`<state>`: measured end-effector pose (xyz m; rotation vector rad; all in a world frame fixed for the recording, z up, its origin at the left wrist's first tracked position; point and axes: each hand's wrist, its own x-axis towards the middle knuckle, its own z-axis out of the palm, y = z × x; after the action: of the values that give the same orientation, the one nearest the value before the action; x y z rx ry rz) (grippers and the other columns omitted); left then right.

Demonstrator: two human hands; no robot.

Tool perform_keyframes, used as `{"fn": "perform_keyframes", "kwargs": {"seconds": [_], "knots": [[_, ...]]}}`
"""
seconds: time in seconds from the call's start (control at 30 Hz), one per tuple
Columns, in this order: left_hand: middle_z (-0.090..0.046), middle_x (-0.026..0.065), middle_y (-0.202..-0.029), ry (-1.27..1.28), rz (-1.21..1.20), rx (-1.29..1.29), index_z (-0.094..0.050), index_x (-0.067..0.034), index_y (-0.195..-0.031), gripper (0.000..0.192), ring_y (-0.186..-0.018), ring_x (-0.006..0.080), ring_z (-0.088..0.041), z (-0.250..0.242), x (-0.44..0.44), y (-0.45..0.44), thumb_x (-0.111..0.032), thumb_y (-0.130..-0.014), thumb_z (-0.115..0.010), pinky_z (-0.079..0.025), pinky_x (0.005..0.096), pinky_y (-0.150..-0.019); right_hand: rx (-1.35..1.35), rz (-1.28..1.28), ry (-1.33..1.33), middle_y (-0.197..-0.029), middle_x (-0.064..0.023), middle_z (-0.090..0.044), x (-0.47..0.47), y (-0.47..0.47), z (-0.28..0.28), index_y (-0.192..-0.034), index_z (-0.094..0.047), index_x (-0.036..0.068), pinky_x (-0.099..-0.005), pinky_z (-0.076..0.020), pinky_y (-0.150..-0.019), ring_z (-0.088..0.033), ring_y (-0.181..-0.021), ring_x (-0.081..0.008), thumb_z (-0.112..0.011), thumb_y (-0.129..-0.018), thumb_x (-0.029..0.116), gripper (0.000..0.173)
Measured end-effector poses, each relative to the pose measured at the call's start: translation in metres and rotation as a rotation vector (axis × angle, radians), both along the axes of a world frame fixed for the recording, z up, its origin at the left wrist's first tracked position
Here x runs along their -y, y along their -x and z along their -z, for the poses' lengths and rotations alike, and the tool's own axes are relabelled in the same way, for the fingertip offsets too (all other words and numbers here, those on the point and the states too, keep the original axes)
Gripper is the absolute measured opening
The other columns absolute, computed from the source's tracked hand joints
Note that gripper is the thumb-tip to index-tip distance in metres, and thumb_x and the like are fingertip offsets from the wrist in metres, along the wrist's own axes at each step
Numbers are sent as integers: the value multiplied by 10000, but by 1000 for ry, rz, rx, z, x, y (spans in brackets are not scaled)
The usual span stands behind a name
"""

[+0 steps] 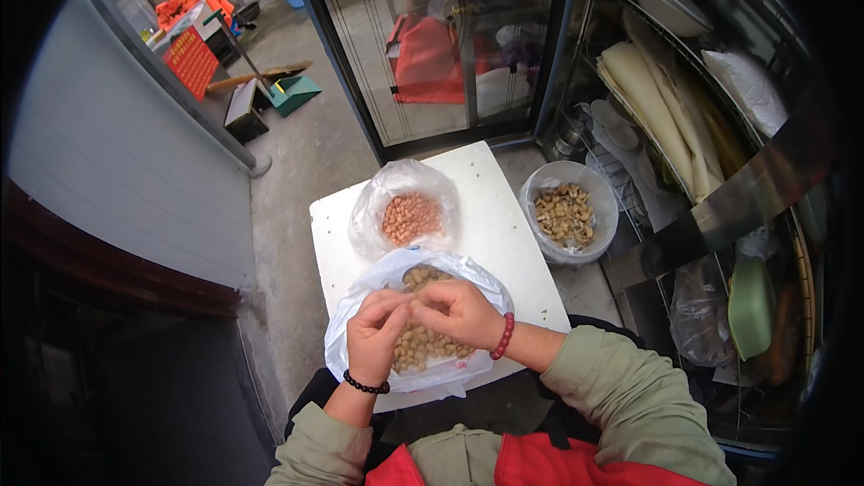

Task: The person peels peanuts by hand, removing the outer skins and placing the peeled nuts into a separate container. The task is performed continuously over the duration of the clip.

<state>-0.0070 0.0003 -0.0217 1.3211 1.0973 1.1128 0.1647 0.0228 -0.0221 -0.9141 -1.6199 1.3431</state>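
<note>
My left hand [379, 332] and my right hand [460, 314] meet above a white plastic bag [351, 324] of unshelled peanuts [426, 345]. Thumbs and fingertips of both pinch together on a small tan peanut [416, 302], mostly hidden by the fingers. The open bag lies on the near half of a white square tabletop [509, 229]. Just beyond it stands a clear plastic bag [368, 216] with reddish shelled peanut kernels [410, 218] inside. Right of the table, a lined bucket [605, 233] contains broken peanut shells [565, 212].
A wire rack [682, 61] on the right carries folded cloth [648, 101], a bowl [668, 3] and a green basin [750, 307]. A glass door [439, 47] is behind the table. Farther left are a green dustpan [295, 93] and a red sign [191, 62].
</note>
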Motion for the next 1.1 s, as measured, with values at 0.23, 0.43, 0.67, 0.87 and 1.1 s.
{"fn": "perform_keyframes", "kwargs": {"seconds": [0.23, 0.43, 0.67, 0.87, 1.1], "knots": [[-420, 102, -1320, 392, 251, 523, -255, 12, -1390, 665, -1189, 182, -431, 1, 4, -9, -332, -902, -548, -333, 322, -1000, -32, 8, -48, -691, -31, -555, 3, 5, 2, -770, -580, 20, -250, -410, -559, -502, -627, -93, -608, -812, 153, 142], [-425, 127, -1310, 408, 219, 569, -223, 41, -1386, 742, -1196, 202, -437, -11, 7, -15, -348, -870, -587, -330, 324, -1016, 31, 39, -109, -643, -54, -502, 3, 7, -1, -725, -551, 31, -295, -409, -568, -487, -605, -175, -604, -798, 190, 183], [-442, 112, -1299, 384, 175, 645, -230, 31, -1388, 672, -1190, 197, -444, -18, 11, -18, -277, -893, -565, -333, 332, -1016, 20, 74, -305, -648, -127, -477, 3, 11, -6, -677, -469, 15, -366, -389, -541, -491, -602, -294, -588, -776, 180, 227], [-438, 111, -1315, 297, 183, 572, -324, 13, -1358, 573, -1216, 187, -413, -9, 12, -15, -253, -904, -551, -328, 333, -1011, -22, 51, -327, -680, -104, -528, 2, 9, -7, -769, -530, 10, -326, -405, -550, -525, -615, -240, -593, -800, 150, 157], [-519, 89, -1203, 286, 132, 672, -479, 6, -1262, 462, -1094, 176, -489, -2, 5, -10, -241, -886, -588, -370, 309, -941, -349, -25, 203, -687, 11, -562, 8, 9, -6, -885, -596, -5, -180, -385, -489, -489, -561, -28, -597, -870, 133, 139]]}}
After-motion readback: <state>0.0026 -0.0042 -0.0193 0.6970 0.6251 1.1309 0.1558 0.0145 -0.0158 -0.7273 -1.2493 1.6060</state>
